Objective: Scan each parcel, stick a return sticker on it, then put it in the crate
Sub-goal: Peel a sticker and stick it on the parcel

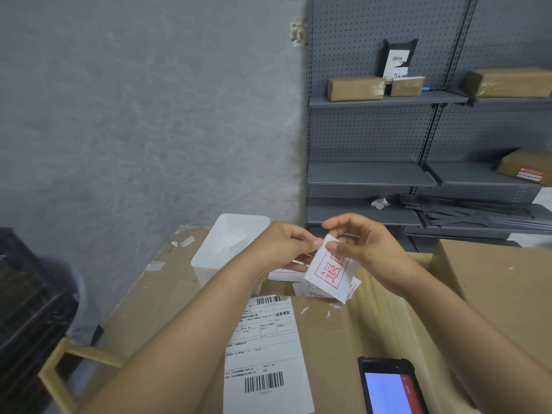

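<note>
A white return sticker (330,271) with red printed characters hangs in the air above the parcel. My left hand (280,243) pinches its top left corner, and my right hand (363,243) pinches its top edge with thumb and fingertips. Below lies a brown cardboard parcel (331,339) with a white shipping label (265,351) carrying two barcodes. A black handheld scanner (388,386) with a lit screen lies on the parcel at the lower right. More white stickers (301,289) lie under the held one. A black crate (27,297) stands at the far left.
A white plastic tub (230,237) stands on flattened cardboard (161,282) behind my left hand. Another large cardboard box (501,288) sits at the right. Grey pegboard shelving (385,100) at the back holds several small parcels. A grey wall fills the left background.
</note>
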